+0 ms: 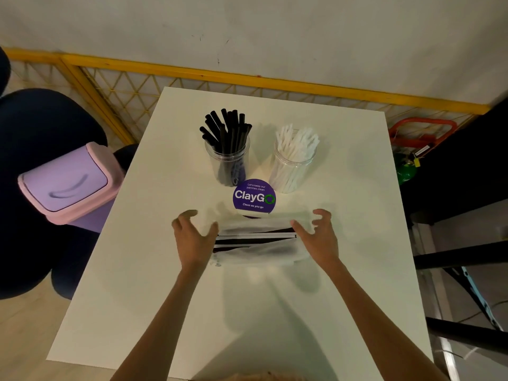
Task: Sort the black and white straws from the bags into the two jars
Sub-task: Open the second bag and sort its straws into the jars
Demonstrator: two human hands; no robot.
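A clear plastic bag of mixed black and white straws [255, 240] lies flat on the white rectangular table [343, 270]. The left hand [192, 237] and right hand [320, 237] flank its ends, fingers splayed wide, thumbs touching the film. The person would best pin one end and draw straws out lengthwise. Beyond stand a clear jar of black straws [228, 160] and a clear jar of white straws [294, 166]. A lilac swing-lid bin [68, 185] sits left, with a yellow mesh fence [192, 72] behind.

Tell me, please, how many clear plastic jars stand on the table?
2. The clear plastic jar of black straws stands left; the clear plastic jar of white straws right, both behind the round purple sign.
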